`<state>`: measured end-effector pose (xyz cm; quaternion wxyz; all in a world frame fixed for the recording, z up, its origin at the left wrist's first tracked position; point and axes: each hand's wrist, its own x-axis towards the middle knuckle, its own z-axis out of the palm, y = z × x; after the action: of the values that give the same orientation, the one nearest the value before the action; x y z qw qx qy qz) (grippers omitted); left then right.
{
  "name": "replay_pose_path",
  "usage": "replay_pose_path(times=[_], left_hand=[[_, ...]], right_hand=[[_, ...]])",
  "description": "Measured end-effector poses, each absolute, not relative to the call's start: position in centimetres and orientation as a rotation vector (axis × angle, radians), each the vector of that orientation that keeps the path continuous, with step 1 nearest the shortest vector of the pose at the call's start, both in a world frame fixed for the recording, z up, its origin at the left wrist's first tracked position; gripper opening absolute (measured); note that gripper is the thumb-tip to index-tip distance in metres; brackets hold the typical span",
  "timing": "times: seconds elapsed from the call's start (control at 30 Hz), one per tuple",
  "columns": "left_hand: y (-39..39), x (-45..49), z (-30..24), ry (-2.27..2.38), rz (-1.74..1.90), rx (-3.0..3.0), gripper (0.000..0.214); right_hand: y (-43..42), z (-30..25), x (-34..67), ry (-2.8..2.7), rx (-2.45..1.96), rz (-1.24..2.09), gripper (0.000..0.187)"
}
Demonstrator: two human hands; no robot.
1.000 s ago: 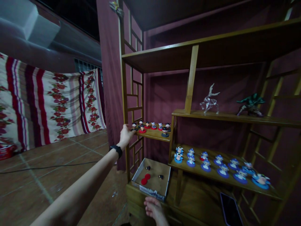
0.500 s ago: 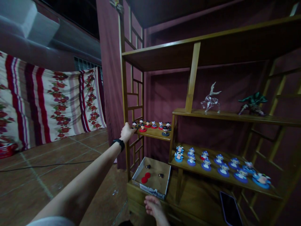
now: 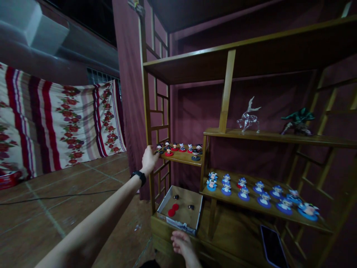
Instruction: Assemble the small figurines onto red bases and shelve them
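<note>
My left hand (image 3: pixel 150 160), with a dark band on its wrist, reaches to the left end of the small upper shelf (image 3: pixel 182 159). Its fingers are closed at a small dark-based figurine (image 3: pixel 159 148) standing at that corner; the post and the hand itself partly hide the grip. Several more figurines on red or dark bases stand beside it, among them a red-based figurine (image 3: pixel 169 151). Below, my right hand (image 3: pixel 182 243) hovers in front of a shallow cardboard box (image 3: pixel 199 214), loosely curled and open, with nothing visible in it. Inside the box lie red discs (image 3: pixel 171 212) and small dark pieces (image 3: pixel 191 207).
Several blue-based figurines (image 3: pixel 243 194) line the lower right shelf. Above them stand a clear deer ornament (image 3: pixel 248 118) and a green figure (image 3: pixel 299 121). A phone (image 3: pixel 273 245) lies at the bottom right. A cable (image 3: pixel 69 195) crosses the floor near a striped floral cloth (image 3: pixel 69 126).
The view has shifted slightly. My left hand stays at the corner figurine, its wrist a little lower. My right hand and the figurines look the same.
</note>
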<state>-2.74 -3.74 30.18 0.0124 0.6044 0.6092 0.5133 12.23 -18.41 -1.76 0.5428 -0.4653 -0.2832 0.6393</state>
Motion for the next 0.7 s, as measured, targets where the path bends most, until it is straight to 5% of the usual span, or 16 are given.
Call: replay_pose_path(times=[0.7], left_hand=[[-3.9,1.0,30.5,1.895,1.421,2.013,0.059]], right_hand=[[-17.7,-2.5,12.2,-0.696,-1.138,1.498,0.032]])
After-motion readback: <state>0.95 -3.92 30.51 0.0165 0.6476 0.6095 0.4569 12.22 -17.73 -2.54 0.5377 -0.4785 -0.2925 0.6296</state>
